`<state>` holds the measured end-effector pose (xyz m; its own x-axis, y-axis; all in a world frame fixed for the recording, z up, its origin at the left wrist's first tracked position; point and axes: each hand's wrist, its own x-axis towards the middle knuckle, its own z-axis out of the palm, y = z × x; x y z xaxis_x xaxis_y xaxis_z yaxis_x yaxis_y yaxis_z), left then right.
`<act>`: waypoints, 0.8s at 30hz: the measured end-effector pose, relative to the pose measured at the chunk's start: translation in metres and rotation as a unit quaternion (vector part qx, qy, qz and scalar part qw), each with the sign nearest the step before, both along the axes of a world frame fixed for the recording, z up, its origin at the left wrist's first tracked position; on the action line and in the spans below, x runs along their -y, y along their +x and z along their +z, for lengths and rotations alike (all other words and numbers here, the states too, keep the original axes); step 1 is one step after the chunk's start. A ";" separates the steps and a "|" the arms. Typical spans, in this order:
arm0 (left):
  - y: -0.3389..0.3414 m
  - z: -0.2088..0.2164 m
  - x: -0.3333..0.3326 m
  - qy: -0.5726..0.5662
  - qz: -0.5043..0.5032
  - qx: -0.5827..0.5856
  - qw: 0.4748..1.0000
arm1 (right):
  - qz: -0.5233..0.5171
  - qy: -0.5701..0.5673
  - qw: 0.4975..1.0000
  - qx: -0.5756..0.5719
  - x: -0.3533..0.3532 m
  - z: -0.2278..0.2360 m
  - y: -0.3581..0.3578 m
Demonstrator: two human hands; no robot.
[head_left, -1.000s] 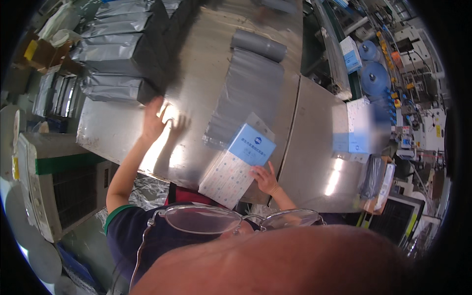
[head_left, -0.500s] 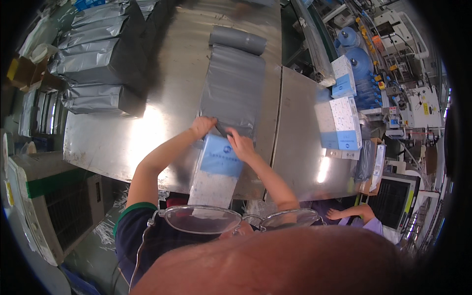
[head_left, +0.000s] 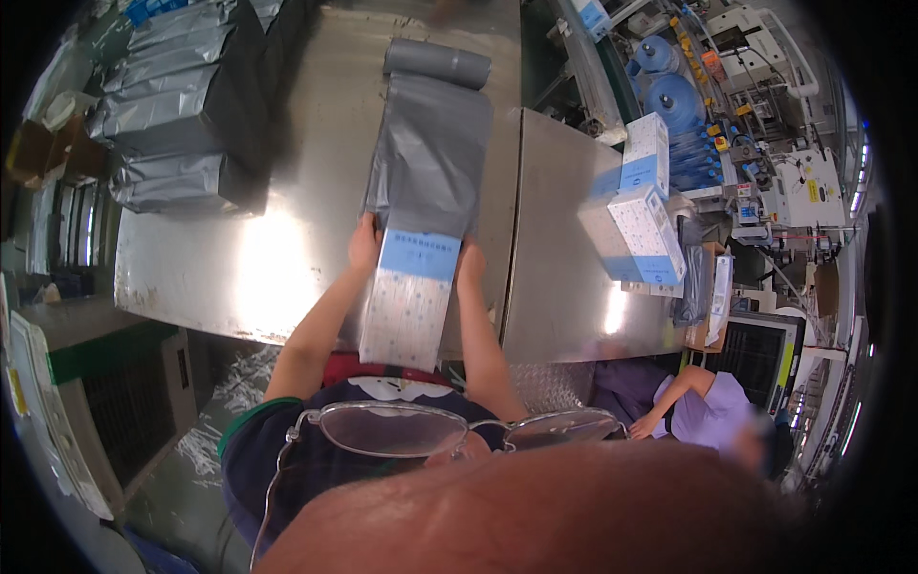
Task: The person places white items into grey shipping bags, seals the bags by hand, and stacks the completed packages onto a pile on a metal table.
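A long white-and-blue carton [head_left: 406, 311] lies on the metal table in front of me, its far end inside the mouth of a grey plastic bag [head_left: 430, 153]. The bag is the free end of a roll of grey bags [head_left: 438, 63] farther back. At the left corner of the bag's mouth, my left hand [head_left: 363, 242] is closed on the bag's edge beside the carton. My right hand [head_left: 469, 263] grips the opposite edge, against the carton's right side. The fingertips of both hands are partly hidden.
Filled grey bags [head_left: 163, 115] are stacked at the far left. More white-and-blue cartons [head_left: 643, 234] stand on the right part of the metal table [head_left: 559, 287]. Beyond them are blue water bottles [head_left: 674, 105] and machinery. Another person [head_left: 703, 411] sits at the lower right.
The carton has gone partly into the bag's mouth. My hands have moved apart and nearer to me, down to the carton's two sides. The other person has come further into view.
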<state>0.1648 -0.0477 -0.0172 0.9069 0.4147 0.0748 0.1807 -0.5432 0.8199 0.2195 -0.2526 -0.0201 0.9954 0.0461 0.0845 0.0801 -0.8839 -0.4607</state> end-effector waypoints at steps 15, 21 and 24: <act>-0.111 0.014 -0.035 -0.034 -0.206 -0.161 0.965 | 0.366 -0.189 0.852 -0.323 0.052 0.060 -0.103; -0.142 0.009 -0.020 -0.197 -0.127 -0.177 0.956 | 0.186 0.082 0.935 -0.292 0.016 0.083 -0.137; -0.151 0.003 -0.019 -0.333 -0.122 -0.161 0.921 | 0.233 0.255 0.917 -0.199 -0.041 0.078 -0.130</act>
